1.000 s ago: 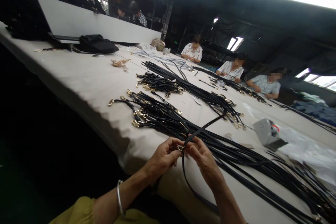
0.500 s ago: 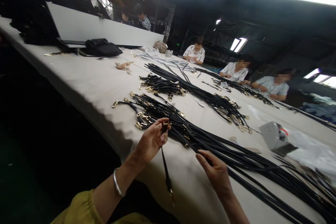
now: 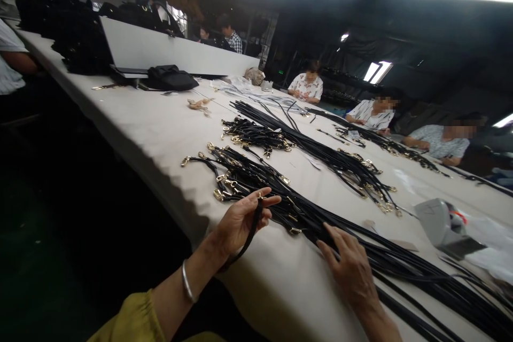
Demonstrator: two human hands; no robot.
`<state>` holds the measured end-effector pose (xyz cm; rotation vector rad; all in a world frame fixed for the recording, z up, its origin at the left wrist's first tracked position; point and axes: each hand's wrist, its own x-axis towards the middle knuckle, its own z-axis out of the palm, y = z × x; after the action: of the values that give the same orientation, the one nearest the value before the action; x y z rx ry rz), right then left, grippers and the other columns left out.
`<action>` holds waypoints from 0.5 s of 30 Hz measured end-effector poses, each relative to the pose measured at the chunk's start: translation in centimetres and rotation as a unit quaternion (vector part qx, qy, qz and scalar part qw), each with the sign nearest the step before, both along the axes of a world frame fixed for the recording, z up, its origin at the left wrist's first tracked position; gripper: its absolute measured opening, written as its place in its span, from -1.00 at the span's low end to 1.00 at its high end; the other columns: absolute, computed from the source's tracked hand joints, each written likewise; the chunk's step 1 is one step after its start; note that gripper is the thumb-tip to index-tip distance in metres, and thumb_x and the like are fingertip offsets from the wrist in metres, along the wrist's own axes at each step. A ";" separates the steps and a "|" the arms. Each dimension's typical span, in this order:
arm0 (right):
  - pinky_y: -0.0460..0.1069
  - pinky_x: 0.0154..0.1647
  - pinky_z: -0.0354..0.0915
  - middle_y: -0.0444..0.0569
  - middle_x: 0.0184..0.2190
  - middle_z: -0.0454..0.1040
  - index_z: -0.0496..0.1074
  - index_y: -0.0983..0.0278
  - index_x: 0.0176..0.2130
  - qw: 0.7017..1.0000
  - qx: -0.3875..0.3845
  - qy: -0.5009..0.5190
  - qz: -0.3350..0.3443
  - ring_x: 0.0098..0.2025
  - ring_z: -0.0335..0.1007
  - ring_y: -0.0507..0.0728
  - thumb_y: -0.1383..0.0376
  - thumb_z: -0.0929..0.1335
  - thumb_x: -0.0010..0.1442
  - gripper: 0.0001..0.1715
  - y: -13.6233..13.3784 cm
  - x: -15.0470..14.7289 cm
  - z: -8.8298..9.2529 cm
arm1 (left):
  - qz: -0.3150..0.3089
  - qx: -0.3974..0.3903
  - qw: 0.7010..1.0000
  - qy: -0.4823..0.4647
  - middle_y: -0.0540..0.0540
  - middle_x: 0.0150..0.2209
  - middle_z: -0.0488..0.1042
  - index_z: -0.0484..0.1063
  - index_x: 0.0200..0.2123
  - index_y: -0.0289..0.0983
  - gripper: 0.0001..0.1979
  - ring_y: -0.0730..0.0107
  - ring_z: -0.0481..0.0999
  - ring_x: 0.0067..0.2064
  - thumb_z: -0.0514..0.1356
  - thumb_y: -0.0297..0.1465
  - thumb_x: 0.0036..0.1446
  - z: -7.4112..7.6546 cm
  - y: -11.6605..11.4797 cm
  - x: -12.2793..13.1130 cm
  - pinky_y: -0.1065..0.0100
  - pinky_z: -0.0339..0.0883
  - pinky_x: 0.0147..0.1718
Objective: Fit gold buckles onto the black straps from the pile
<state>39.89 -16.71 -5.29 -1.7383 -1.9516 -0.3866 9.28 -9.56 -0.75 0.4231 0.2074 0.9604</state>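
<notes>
My left hand (image 3: 240, 224) holds a thin black strap (image 3: 253, 224) with a small gold fitting at its top. The index and middle fingers stick out, and the strap hangs across the palm and curves down below the wrist. My right hand (image 3: 352, 264) lies on a long bundle of black straps (image 3: 385, 248), thumb apart from its fingers. Between the hands, a gold buckle (image 3: 295, 231) sits at the near end of the bundle. Just beyond my left hand is a pile of black straps with gold clasps (image 3: 236, 168).
Further back lie another long strap bundle (image 3: 316, 147) and a short-strap pile (image 3: 256, 133). A grey-white dispenser (image 3: 436, 222) stands at right beside clear plastic (image 3: 491, 240). Several people sit across the table (image 3: 160, 128). A black pouch (image 3: 172, 78) lies by a white panel (image 3: 176, 51).
My right hand has loosened its pinch and now lies flatter on the straps. The strap end that dangled below my left hand has swung up toward the wrist. The view has shifted left.
</notes>
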 end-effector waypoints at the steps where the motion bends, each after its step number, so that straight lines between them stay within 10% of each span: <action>1: 0.21 0.09 0.23 0.12 0.00 0.47 0.38 0.26 0.12 1.000 -0.003 0.019 0.016 0.05 0.35 0.31 -0.05 0.19 0.33 -0.41 0.5 -1.0 0.0 | -0.010 -0.009 1.000 0.008 -0.36 0.10 0.41 0.36 0.10 -0.36 -0.63 0.47 0.49 -0.29 0.20 -0.46 0.23 0.0 -0.1 0.1 0.45 0.40 -0.29; 15: 0.19 -0.02 0.22 0.09 -0.28 0.51 0.52 0.26 -0.25 0.970 -0.062 0.236 -0.017 -0.14 0.35 0.30 -0.05 0.27 0.20 -0.52 5.5 -4.8 1.9 | -0.015 0.083 0.981 0.173 -0.16 -0.35 0.48 0.44 -0.01 -0.40 -0.60 0.58 0.32 -0.54 0.24 -0.24 0.18 -0.3 -0.8 1.4 0.51 0.06 -0.60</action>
<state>35.11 -11.16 -3.39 -1.7442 -1.6285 0.1367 10.70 -10.36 -1.09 0.7454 0.4377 0.8718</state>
